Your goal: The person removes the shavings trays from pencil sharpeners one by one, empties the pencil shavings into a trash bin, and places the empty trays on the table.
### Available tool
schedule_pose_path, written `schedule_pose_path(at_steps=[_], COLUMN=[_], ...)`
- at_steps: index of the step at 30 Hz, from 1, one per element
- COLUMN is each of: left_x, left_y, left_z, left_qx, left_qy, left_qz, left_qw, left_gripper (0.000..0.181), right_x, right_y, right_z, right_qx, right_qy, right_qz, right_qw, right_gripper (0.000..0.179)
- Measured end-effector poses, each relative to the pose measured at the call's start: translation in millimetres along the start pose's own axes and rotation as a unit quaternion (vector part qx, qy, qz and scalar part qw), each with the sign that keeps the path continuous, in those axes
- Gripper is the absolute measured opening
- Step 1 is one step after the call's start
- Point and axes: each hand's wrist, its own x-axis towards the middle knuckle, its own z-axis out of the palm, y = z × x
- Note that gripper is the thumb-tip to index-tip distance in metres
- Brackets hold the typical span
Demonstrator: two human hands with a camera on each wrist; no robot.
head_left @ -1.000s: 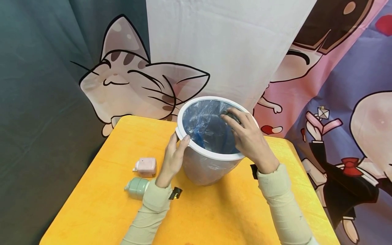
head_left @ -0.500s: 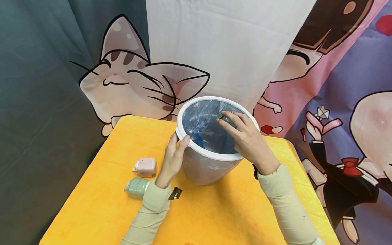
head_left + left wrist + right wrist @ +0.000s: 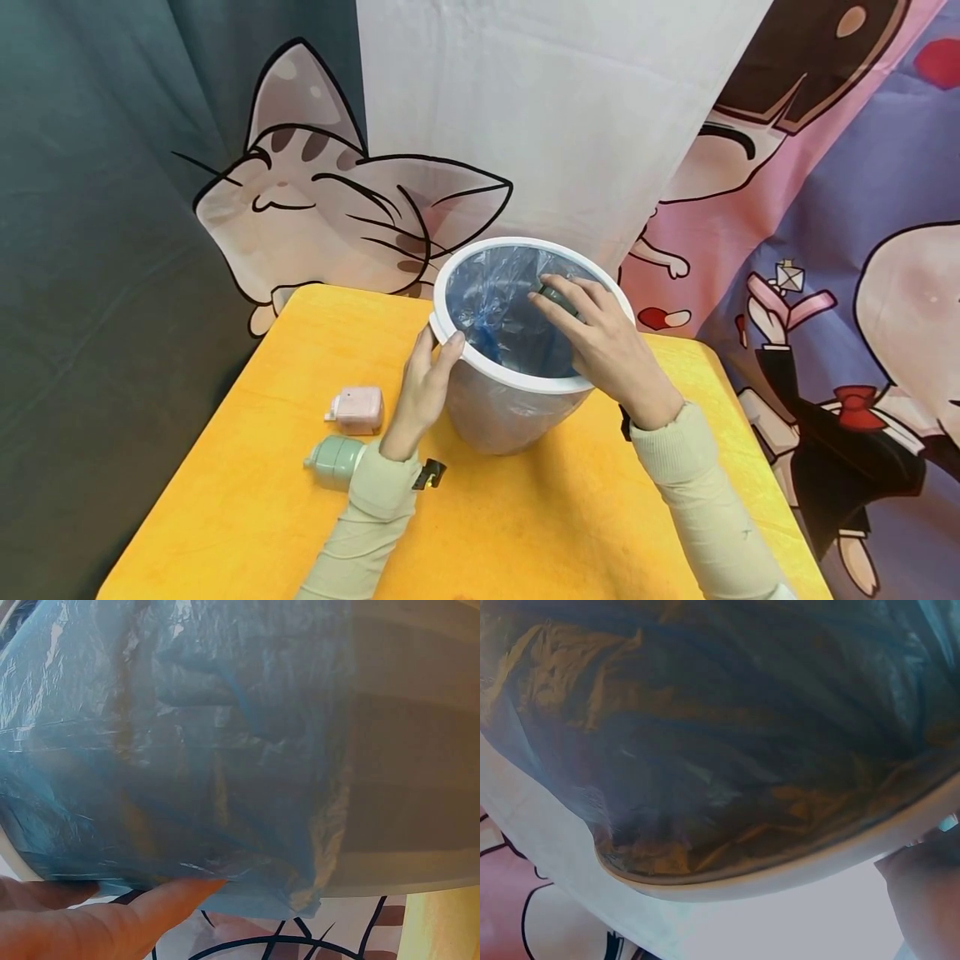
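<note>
A trash can with a white rim stands upright, lined with a thin blue plastic bag. My left hand grips it at the left of the rim, thumb on top. In the left wrist view the bag's folded-over edge hangs down outside the can's wall, close to my fingers. Over the right part of the opening, my right hand holds a small dark green, rounded object, mostly hidden by the fingers. The right wrist view shows mainly the bag-covered wall.
To the left of the can, a pink squarish bottle and a green bottle lie on the yellow-covered table. The left sleeve partly covers the green one. A cartoon-printed curtain hangs behind the table.
Over the last second my right hand has shifted slightly down and left with the dark green object, showing a bit more of it. My left hand and the can have stayed put.
</note>
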Motion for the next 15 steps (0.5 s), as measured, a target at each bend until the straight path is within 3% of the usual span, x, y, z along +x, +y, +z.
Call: schedule_pose_path(at_steps=[15], left_x=[-0.2], left_y=[-0.4], left_z=[-0.7], left_qx=[-0.002], left_qy=[-0.003], left_qz=[-0.004], left_qw=[1.0000], left_gripper=[0.055], right_x=[-1.2], right_y=[0.4], right_z=[1.9], right_qx=[0.036], right_qy=[0.021], right_qz=[0.025], right_qw=[0.9988], right_gripper=[0.060])
